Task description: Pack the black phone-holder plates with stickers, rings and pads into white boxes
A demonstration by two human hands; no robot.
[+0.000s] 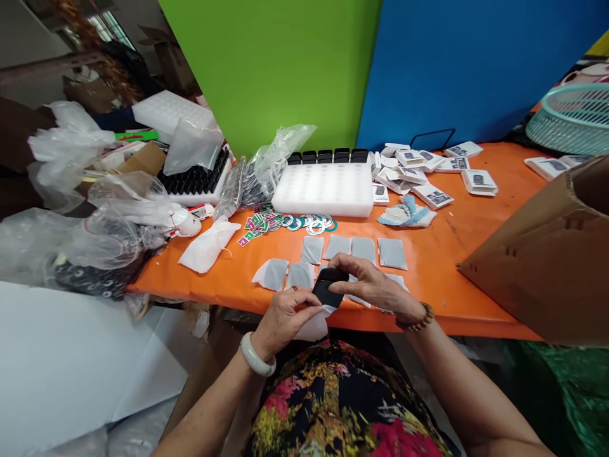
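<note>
My right hand (364, 284) pinches a flat black rectangular piece (328, 287) with rounded corners, thumb on its face and fingers behind the upper edge. At its lower end, my left hand (290, 317) grips the mouth of a thin white pouch (314, 328). The black piece's lower edge meets the pouch opening; how far it is inside I cannot tell. Just beyond my hands lie several grey-looking wrapped squares in white pouches, such as one (392, 253) at the right and another (272, 275) at the left. My right hand partly hides some of them.
A white foam tray (323, 190) with black pieces stands at the back, beside plastic bags (280, 158). Ring stickers (314, 223), a white pouch stack (209, 246), a cloth (407, 212) and small boxes (432, 195) lie around the orange table (442, 266). A cardboard box (542, 273) blocks the right.
</note>
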